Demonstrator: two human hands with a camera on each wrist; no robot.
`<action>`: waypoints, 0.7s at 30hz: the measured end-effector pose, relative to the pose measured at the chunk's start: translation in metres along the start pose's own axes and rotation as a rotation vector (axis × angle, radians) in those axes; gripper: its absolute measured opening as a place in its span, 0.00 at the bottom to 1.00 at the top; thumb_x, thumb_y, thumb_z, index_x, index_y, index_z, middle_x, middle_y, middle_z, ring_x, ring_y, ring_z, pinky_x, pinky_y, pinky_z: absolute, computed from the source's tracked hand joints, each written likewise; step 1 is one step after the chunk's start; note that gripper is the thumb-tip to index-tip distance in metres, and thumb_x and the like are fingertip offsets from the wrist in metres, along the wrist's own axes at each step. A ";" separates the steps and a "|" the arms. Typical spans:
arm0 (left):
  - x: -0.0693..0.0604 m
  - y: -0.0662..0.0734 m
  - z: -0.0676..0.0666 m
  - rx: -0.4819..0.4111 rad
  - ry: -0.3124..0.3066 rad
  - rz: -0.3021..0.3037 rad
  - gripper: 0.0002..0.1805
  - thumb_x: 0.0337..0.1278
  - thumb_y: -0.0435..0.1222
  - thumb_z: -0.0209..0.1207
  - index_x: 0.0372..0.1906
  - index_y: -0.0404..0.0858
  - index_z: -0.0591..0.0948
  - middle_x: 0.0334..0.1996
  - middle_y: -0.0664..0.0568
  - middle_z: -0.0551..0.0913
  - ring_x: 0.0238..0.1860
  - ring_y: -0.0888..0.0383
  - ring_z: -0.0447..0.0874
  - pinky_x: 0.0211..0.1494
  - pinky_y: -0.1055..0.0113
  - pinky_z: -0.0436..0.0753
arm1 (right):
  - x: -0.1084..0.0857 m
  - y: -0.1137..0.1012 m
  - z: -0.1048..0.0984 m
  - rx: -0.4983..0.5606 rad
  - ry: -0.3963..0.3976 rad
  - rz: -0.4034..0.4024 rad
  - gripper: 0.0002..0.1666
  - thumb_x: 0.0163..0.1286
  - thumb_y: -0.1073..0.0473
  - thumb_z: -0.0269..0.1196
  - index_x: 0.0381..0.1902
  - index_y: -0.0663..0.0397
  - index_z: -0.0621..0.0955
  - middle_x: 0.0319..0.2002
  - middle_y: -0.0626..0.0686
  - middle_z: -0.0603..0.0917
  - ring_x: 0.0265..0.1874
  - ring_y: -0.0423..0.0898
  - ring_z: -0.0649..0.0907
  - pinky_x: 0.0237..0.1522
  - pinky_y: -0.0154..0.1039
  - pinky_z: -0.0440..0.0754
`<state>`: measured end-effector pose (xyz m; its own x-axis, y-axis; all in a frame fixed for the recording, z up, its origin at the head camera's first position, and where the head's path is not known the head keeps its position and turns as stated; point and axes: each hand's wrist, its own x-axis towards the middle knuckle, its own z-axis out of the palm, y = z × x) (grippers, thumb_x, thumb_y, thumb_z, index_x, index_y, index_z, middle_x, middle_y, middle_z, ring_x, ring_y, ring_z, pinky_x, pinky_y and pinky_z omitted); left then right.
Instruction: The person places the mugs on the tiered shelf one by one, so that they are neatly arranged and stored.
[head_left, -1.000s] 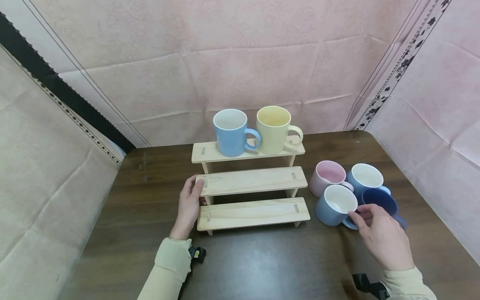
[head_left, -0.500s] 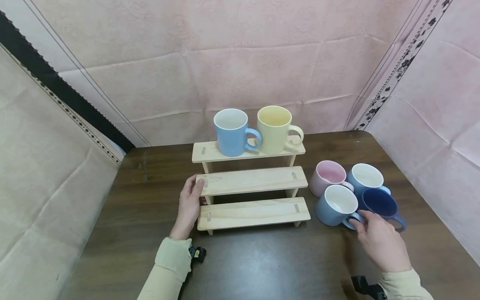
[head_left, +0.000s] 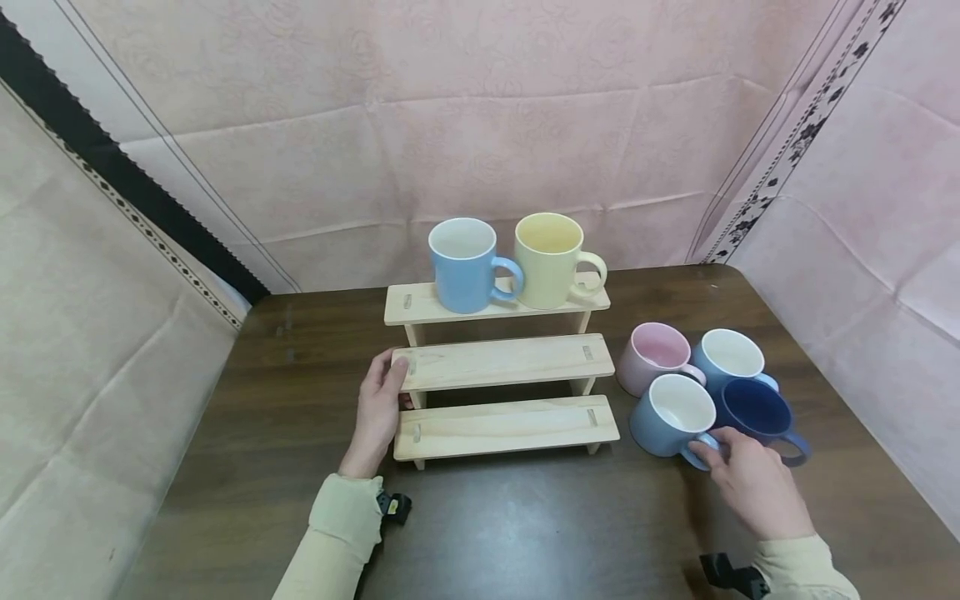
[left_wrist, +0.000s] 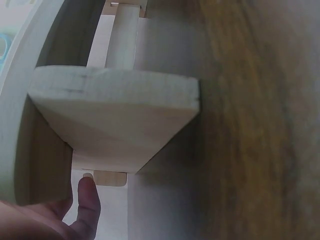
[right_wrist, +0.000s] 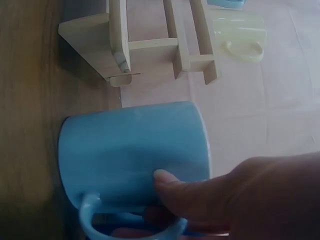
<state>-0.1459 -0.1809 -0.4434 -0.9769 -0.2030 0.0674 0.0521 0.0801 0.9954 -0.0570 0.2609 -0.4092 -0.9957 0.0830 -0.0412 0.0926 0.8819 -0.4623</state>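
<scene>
A three-tier wooden stand (head_left: 504, 364) is on the table, and my left hand (head_left: 377, 412) grips the left end of its middle tier, thumb on top. In the left wrist view, a finger (left_wrist: 88, 205) shows below the tier, beside the stand's side support (left_wrist: 120, 120). At the right, my right hand (head_left: 759, 485) holds a light blue mug (head_left: 660, 425) with a white inside by its handle. The right wrist view has the thumb (right_wrist: 172, 187) against the wall of this blue mug (right_wrist: 130, 150), other fingers partly hidden behind the handle.
Close around the held mug stand a pink mug (head_left: 637, 367), another light blue mug (head_left: 720, 367) and a navy mug (head_left: 757, 417). On the top tier are a sky-blue mug (head_left: 463, 279) and a yellow mug (head_left: 543, 275). Cloth curtains (head_left: 487, 150) rise behind the table (head_left: 495, 533).
My right hand has come down from near the front blue mug's rim and the navy mug to the blue mug's handle, which it now holds. The left hand stays on the stand.
</scene>
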 end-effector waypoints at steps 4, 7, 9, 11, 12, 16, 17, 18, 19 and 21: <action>-0.001 0.000 0.000 -0.010 -0.004 -0.007 0.24 0.73 0.48 0.50 0.64 0.38 0.71 0.35 0.46 0.74 0.24 0.59 0.72 0.27 0.70 0.75 | 0.001 0.002 0.003 0.000 0.014 -0.005 0.19 0.72 0.53 0.59 0.42 0.68 0.79 0.21 0.51 0.76 0.22 0.51 0.75 0.22 0.42 0.69; -0.001 0.001 0.000 -0.008 -0.008 -0.014 0.24 0.73 0.48 0.50 0.64 0.39 0.70 0.36 0.46 0.74 0.25 0.59 0.71 0.27 0.70 0.75 | -0.001 0.005 0.006 0.008 0.059 -0.018 0.18 0.71 0.52 0.61 0.41 0.66 0.80 0.22 0.51 0.78 0.23 0.51 0.75 0.22 0.42 0.68; -0.001 0.001 0.000 -0.003 -0.009 -0.019 0.25 0.72 0.49 0.50 0.65 0.39 0.70 0.37 0.46 0.74 0.25 0.59 0.72 0.28 0.70 0.75 | -0.002 0.006 0.008 0.006 0.105 -0.033 0.17 0.70 0.52 0.62 0.40 0.64 0.81 0.23 0.51 0.79 0.23 0.51 0.76 0.22 0.42 0.68; -0.001 0.001 0.000 0.002 -0.013 -0.021 0.25 0.72 0.49 0.50 0.65 0.39 0.70 0.38 0.45 0.74 0.26 0.58 0.72 0.28 0.70 0.75 | -0.004 0.006 0.011 0.008 0.159 -0.050 0.15 0.69 0.53 0.64 0.38 0.62 0.82 0.23 0.52 0.81 0.22 0.52 0.77 0.21 0.43 0.69; -0.001 0.001 0.000 0.002 -0.013 -0.021 0.25 0.72 0.49 0.50 0.65 0.39 0.70 0.38 0.45 0.74 0.26 0.58 0.72 0.28 0.70 0.75 | -0.004 0.006 0.012 0.005 0.190 -0.060 0.14 0.68 0.54 0.64 0.37 0.61 0.82 0.23 0.53 0.81 0.22 0.53 0.77 0.21 0.44 0.69; 0.000 0.001 0.000 0.004 -0.012 -0.020 0.26 0.72 0.49 0.50 0.65 0.38 0.70 0.39 0.45 0.74 0.27 0.58 0.71 0.28 0.70 0.75 | -0.004 0.005 0.014 -0.005 0.259 -0.054 0.12 0.67 0.55 0.65 0.37 0.60 0.83 0.25 0.58 0.84 0.23 0.61 0.80 0.20 0.51 0.71; 0.000 0.001 -0.001 0.007 -0.011 -0.021 0.26 0.72 0.49 0.50 0.65 0.38 0.70 0.39 0.45 0.74 0.27 0.58 0.71 0.28 0.70 0.75 | -0.004 0.005 0.014 -0.007 0.267 -0.048 0.12 0.67 0.54 0.65 0.37 0.60 0.83 0.26 0.59 0.84 0.24 0.63 0.80 0.20 0.53 0.71; 0.000 0.000 -0.001 0.011 -0.011 -0.021 0.26 0.72 0.49 0.50 0.65 0.38 0.70 0.39 0.45 0.74 0.27 0.59 0.72 0.28 0.70 0.75 | -0.004 0.005 0.014 -0.009 0.275 -0.043 0.12 0.66 0.54 0.65 0.38 0.59 0.84 0.27 0.60 0.85 0.26 0.66 0.81 0.21 0.55 0.72; 0.000 0.000 -0.001 0.015 -0.012 -0.021 0.27 0.72 0.49 0.50 0.66 0.37 0.69 0.40 0.45 0.74 0.27 0.59 0.71 0.29 0.70 0.75 | -0.004 0.004 0.014 -0.008 0.282 -0.039 0.12 0.66 0.54 0.66 0.38 0.59 0.84 0.29 0.61 0.85 0.27 0.68 0.81 0.22 0.57 0.72; -0.001 0.000 -0.001 0.015 -0.011 -0.021 0.27 0.72 0.49 0.50 0.66 0.37 0.69 0.40 0.44 0.74 0.27 0.59 0.71 0.29 0.70 0.75 | -0.004 0.002 0.014 -0.004 0.318 -0.053 0.11 0.65 0.55 0.66 0.39 0.59 0.84 0.30 0.63 0.85 0.30 0.71 0.81 0.25 0.61 0.72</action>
<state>-0.1450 -0.1817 -0.4432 -0.9800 -0.1937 0.0455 0.0283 0.0910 0.9954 -0.0529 0.2559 -0.4223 -0.9486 0.1772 0.2624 0.0411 0.8907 -0.4528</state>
